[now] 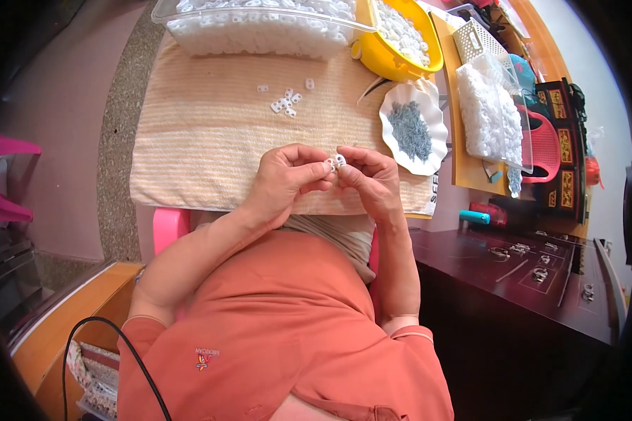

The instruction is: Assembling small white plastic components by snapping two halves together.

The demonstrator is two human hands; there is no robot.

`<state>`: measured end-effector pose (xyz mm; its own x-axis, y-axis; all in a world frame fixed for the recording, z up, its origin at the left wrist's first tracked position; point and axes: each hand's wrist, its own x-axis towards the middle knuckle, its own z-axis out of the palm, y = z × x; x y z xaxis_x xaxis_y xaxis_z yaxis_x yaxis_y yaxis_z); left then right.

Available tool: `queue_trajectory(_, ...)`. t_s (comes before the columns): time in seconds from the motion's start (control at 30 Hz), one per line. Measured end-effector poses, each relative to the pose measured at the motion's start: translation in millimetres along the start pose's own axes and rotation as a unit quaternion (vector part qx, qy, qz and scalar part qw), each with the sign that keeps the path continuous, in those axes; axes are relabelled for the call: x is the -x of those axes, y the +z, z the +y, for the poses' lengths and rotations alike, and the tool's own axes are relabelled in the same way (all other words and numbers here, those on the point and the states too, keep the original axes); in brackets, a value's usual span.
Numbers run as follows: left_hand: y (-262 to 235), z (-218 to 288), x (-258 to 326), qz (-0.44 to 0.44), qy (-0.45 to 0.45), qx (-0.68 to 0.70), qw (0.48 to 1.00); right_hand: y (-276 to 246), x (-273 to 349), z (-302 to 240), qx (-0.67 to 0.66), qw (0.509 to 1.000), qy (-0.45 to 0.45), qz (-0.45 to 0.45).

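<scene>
Small white plastic ring-shaped pieces (335, 163), pinched between the fingertips of both hands, just above the near edge of the peach-striped woven cloth (211, 140). Left hand (288, 179) curled, thumb and forefinger closed on one piece; right hand (372, 179) likewise clenched on the neighbouring piece, the two pieces touching or nearly so at the middle. Held at the very tips, not in the palms; knuckles of both hands turned up toward the camera. Pieces tiny, pale, rounded, each with a hole; finer shape too small to tell.

Farther out on the cloth, well apart from the hands, a loose scatter of similar small white plastic pieces (286, 100). At the far edge, a clear plastic bin (260, 28) heaped with the same white pieces. Beside it to the right, a yellow plastic bowl (393, 49), also filled with white pieces. Near the right hand, a white scalloped dish (414, 130) holding a pile of small grey metal bits. Beyond that, a clear bag of white pieces (491, 112) on a wooden board. Orange shirt (274, 330) in the foreground.
</scene>
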<state>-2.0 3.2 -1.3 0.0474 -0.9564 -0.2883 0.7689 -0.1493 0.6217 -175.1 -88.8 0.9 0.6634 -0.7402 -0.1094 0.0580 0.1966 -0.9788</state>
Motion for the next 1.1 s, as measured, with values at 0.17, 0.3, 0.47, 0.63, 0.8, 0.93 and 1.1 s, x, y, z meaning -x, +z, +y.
queue_trajectory(0.17,-3,-4,-2,-0.012,0.008,0.000,1.000,0,1,4,-0.017,1.000,-0.016,-0.007)
queue_trajectory(0.3,-3,-4,-1,-0.009,0.002,0.001,1.000,-3,2,7,-0.018,1.000,-0.010,-0.013)
queue_trajectory(0.47,-2,-3,-1,-0.006,-0.007,-0.007,1.000,-2,3,10,-0.034,0.999,-0.008,0.007)
queue_trajectory(0.63,0,-3,0,0.009,-0.005,-0.010,1.000,-5,4,11,-0.038,0.999,-0.016,0.007)
queue_trajectory(0.8,0,-2,0,0.012,-0.009,-0.017,1.000,-5,5,12,-0.036,0.999,-0.018,0.008)
queue_trajectory(0.93,-1,-2,0,0.010,-0.012,-0.023,1.000,-5,5,11,-0.031,0.999,-0.014,0.011)
queue_trajectory(1.1,-2,-4,-1,0.014,-0.016,-0.021,1.000,-7,6,11,-0.024,1.000,-0.007,0.011)
